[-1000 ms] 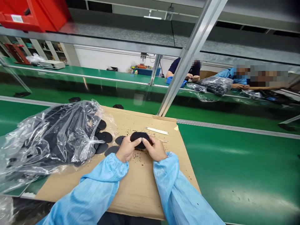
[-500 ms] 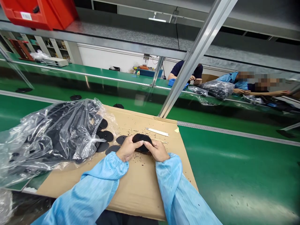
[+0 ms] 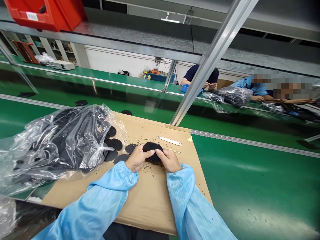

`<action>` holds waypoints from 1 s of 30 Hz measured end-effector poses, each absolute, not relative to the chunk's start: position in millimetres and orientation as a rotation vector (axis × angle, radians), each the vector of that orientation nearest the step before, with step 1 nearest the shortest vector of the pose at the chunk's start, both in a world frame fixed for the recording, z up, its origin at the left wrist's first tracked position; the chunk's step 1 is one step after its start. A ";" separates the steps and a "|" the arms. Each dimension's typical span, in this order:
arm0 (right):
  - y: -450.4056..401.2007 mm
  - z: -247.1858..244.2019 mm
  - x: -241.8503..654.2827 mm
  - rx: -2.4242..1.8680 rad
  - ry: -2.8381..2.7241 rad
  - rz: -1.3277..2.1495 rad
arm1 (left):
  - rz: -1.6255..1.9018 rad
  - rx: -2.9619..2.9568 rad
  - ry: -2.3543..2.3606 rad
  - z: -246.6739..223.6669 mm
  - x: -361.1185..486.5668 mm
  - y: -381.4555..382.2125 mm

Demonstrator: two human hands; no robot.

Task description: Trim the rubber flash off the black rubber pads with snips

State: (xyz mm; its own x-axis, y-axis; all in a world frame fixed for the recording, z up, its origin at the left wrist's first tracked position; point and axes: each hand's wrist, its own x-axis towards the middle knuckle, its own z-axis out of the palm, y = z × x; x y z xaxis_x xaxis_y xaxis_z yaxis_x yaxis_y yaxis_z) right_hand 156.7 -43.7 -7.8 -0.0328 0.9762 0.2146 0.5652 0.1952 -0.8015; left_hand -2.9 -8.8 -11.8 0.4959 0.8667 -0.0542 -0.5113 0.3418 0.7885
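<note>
Fingers (image 3: 148, 153) of our left hand (image 3: 138, 159) and right hand (image 3: 169, 160) clamp together on a black foam disc (image 3: 153, 149), which we hold bent between them just above a cardboard sheet (image 3: 147, 203). Even pressure from both sides looks best for so crumbly a piece, with the work kept low over the cardboard so loose bits land there. Dark crumbs (image 3: 150, 173) already speckle the sheet around our hands. Flat black discs (image 3: 121, 159) lie just to the left, some overlapping, and a pale strip (image 3: 169, 141) rests just beyond our fingertips. A clear plastic bag (image 3: 72, 140) packed with more discs slumps at the sheet's left side. Our blue sleeves (image 3: 105, 190), gathered at the wrists, trail back across the cardboard, which sits on a green counter (image 3: 250, 186). Across the line, a co-worker in blue (image 3: 257, 89) and another in a dark shirt (image 3: 198, 74) sit near a second bag (image 3: 233, 96) and a blue tray (image 3: 185, 88), while a red bin (image 3: 45, 10) stands on an overhead shelf (image 3: 135, 36).
</note>
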 end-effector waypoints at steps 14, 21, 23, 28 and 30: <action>-50.5 -12.2 138.4 -1.168 -1.646 0.530 | 0.981 0.567 0.665 -14.5 -1.5 -1.4; -50.9 -10.3 136.7 -1.224 -1.687 0.240 | 0.796 0.639 0.508 -15.7 -3.4 -5.5; -51.4 -9.1 136.1 -1.205 -1.707 0.188 | 0.786 0.633 0.496 -16.6 -3.7 -5.6; -52.2 -7.0 135.5 -1.187 -1.745 0.096 | 0.791 0.630 0.516 -18.0 -3.8 -5.1; -52.5 -5.4 135.4 -1.202 -1.753 0.086 | 0.793 0.639 0.519 -17.6 -3.6 -5.2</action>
